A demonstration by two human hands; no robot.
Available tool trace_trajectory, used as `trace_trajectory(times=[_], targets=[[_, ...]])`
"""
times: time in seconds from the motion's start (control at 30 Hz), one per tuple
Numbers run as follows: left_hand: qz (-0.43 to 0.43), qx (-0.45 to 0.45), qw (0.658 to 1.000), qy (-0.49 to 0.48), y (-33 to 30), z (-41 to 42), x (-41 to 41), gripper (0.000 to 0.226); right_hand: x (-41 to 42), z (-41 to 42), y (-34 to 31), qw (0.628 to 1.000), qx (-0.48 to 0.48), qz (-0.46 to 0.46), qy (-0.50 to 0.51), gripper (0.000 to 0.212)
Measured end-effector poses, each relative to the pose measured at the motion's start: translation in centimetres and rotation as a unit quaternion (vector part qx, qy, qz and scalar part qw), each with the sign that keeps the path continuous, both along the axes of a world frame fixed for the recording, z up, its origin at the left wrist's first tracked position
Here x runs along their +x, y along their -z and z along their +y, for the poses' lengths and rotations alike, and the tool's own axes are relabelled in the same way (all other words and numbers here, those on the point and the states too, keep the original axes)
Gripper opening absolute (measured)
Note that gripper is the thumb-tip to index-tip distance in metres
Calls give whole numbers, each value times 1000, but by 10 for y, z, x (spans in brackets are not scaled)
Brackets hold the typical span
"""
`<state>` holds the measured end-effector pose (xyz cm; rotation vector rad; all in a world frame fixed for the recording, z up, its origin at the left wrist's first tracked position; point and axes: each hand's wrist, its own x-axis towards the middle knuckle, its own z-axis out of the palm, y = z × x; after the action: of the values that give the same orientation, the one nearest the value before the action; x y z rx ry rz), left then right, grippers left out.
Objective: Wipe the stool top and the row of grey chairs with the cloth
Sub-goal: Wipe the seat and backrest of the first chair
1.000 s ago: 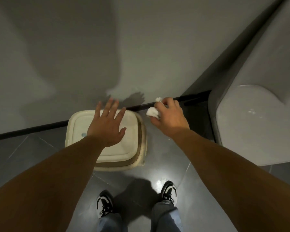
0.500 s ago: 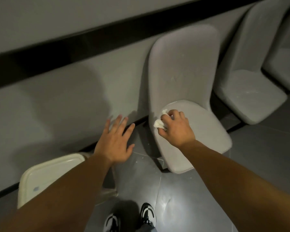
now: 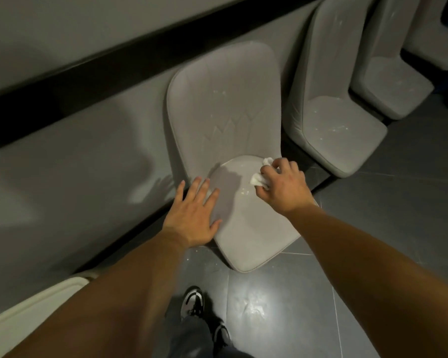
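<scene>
Right hand [image 3: 282, 187] clenching white cloth [image 3: 259, 180] now further back on nearest grey chair [image 3: 243, 215], left hand [image 3: 192, 215] spread flat, now at seat edge

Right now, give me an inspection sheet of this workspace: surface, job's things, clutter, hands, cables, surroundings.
Surface: nearest chair seat, grey, faint shiny marks.
Job's things: white cloth bunched on the seat's back part; stool at lower left, partly hidden by the arm; more chairs in a row to the right.
Clutter: nothing seen.
Hands: right hand closed on the cloth; left hand open, flat at the seat's left edge.
Cables: nothing seen.
Surroundings: grey wall with a dark band, glossy tiled floor, shoes.
</scene>
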<state>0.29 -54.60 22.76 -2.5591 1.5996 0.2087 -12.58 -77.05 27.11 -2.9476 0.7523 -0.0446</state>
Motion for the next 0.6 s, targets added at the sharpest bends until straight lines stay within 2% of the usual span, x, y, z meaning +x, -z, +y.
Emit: trace_trajectory(times=[0.13, 0.33, 0.43, 0.6], targets=[[52, 43, 998, 1, 18, -20, 2, 81, 7, -16, 9, 1000, 4, -14, -6, 39], [42, 48, 998, 5, 37, -59, -13, 76, 1, -47, 32, 999, 23, -5, -33, 42], [24, 44, 998, -27, 40, -68, -16, 75, -7, -74, 45, 998, 31, 0, -62, 43], [30, 104, 986, -130, 44, -85, -38, 79, -20, -124, 57, 993, 62, 11, -95, 41]])
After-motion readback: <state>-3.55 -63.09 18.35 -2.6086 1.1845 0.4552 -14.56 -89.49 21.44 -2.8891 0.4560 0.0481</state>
